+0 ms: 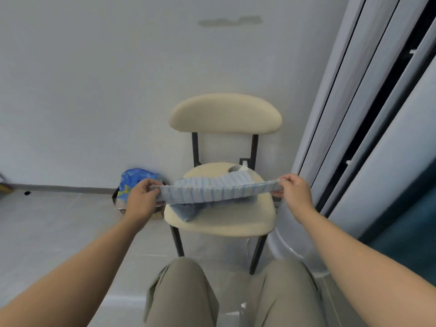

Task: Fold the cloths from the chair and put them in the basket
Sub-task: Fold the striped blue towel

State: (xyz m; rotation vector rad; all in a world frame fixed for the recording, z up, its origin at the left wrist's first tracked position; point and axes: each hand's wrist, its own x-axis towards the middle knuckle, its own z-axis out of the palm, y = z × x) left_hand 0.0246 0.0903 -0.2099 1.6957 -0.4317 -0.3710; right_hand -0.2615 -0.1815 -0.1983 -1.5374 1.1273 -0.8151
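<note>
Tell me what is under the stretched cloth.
A bunched blue fold rests on the seat beneath the striped cloth stretched between the left hand and right hand. The cloth covers the seat's middle and whether the fold joins it.

Pale-blue striped cloth (pixel 212 191) (cream chair (pixel 225 113), black legs).

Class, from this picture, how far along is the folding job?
Looks done: a blue patterned cloth lies on the basket. In hand: left hand and right hand hold a striped cloth stretched over the chair. Left: folding and basketing it; a pale piece waits on the seat.
</note>
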